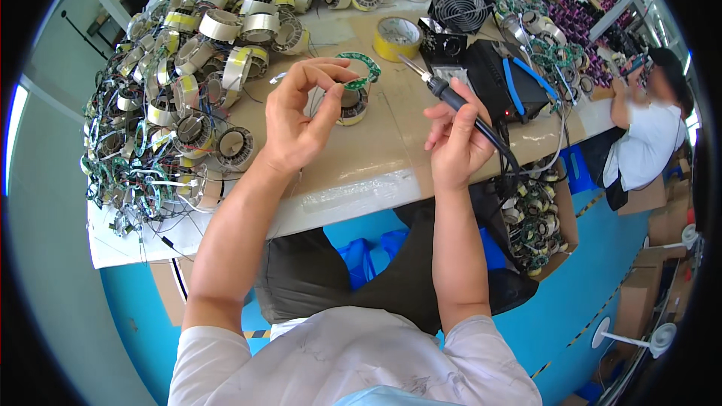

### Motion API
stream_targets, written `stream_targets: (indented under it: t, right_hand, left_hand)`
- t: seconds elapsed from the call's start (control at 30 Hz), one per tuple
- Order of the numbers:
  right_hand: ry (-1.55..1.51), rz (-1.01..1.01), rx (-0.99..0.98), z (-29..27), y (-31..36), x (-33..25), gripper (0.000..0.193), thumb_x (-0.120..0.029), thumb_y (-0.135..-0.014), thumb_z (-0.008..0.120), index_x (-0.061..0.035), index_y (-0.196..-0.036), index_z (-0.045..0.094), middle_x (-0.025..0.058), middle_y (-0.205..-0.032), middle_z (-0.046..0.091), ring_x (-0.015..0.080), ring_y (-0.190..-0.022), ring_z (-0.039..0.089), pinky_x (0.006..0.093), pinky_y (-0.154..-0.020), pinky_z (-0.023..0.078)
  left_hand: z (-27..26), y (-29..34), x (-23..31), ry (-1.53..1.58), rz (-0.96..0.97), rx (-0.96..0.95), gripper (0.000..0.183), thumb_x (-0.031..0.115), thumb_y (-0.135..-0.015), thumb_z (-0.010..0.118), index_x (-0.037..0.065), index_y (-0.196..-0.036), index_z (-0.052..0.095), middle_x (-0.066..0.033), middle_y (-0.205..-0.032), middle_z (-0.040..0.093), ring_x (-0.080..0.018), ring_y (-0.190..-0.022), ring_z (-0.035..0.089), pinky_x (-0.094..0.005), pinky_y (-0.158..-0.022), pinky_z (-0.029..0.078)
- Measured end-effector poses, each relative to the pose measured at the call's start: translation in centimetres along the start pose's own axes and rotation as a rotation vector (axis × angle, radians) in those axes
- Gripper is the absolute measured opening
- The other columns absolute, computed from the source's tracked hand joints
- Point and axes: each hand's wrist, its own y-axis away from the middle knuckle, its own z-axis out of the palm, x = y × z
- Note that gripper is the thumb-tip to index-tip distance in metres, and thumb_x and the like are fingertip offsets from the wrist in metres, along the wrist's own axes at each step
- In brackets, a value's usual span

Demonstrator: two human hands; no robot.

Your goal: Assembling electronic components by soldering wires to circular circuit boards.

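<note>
Between the thumb and fingers of my left hand (304,112) is a green ring-shaped circuit board (368,67), tilted up above the table. Just under it, a motor stator coil (352,109) wrapped in pale and yellow tape rests on the cardboard, partly hidden by my fingers. My right hand (460,131) grips a soldering iron (450,96) by its black handle. The iron's metal tip points up and left, apart from the board. Its black cable runs down past my wrist.
A large heap of taped stator coils (218,26) fills the table's left and back. Beyond my right hand stand a yellow tape roll (397,37), a black fan (459,11), a black box (500,71) and blue-handled pliers (515,82). A box of boards (534,229) sits below; another person (650,127) sits right.
</note>
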Motion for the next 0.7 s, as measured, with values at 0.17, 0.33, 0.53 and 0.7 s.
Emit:
stream_targets:
  t: [0.17, 0.33, 0.53, 0.7]
  right_hand:
    - [-0.212, 0.154, 0.11, -0.7, -0.2, -0.5, 0.035, -0.029, -0.105, 0.052, 0.0012, -0.117, 0.065, 0.0081, -0.07, 0.065, 0.0035, -0.044, 0.041, 0.0182, -0.04, 0.032]
    - [-0.201, 0.166, 0.064, -0.9, -0.1, -0.7, 0.033, -0.023, -0.102, 0.047, 0.0038, -0.111, 0.064, 0.0092, -0.064, 0.06, 0.0069, -0.043, 0.039, 0.0211, -0.038, 0.032]
    - [-0.214, 0.202, -0.016, -1.2, 0.1, -0.8, 0.029, -0.02, -0.101, 0.049, 0.0042, -0.108, 0.064, 0.0102, -0.066, 0.061, 0.0074, -0.045, 0.042, 0.0213, -0.038, 0.035]
    - [-0.218, 0.21, -0.025, -0.8, 0.1, -0.6, 0.024, -0.016, -0.1, 0.053, 0.003, -0.108, 0.065, 0.0095, -0.067, 0.064, 0.0049, -0.045, 0.043, 0.0197, -0.039, 0.035]
  left_hand:
    - [-0.2, 0.1, -0.3, 0.072, -0.007, 0.013, 0.008, -0.006, -0.091, 0.058, 0.0, -0.095, 0.053, -0.0182, -0.109, 0.069, -0.0308, -0.119, 0.059, -0.0416, -0.104, 0.044]
    - [-0.2, 0.1, -0.6, 0.06, -0.005, 0.006, 0.009, -0.006, -0.091, 0.057, 0.0, -0.095, 0.053, -0.0185, -0.109, 0.069, -0.0313, -0.12, 0.059, -0.0416, -0.104, 0.044]
    - [-0.3, 0.0, -0.2, 0.057, -0.006, 0.001, 0.01, -0.007, -0.09, 0.056, 0.0, -0.095, 0.053, -0.0188, -0.11, 0.069, -0.032, -0.121, 0.059, -0.0419, -0.104, 0.044]
    - [-0.3, 0.0, -0.2, 0.053, -0.009, 0.006, 0.011, -0.008, -0.089, 0.056, 0.0, -0.095, 0.053, -0.0189, -0.11, 0.069, -0.0324, -0.121, 0.058, -0.0422, -0.105, 0.043]
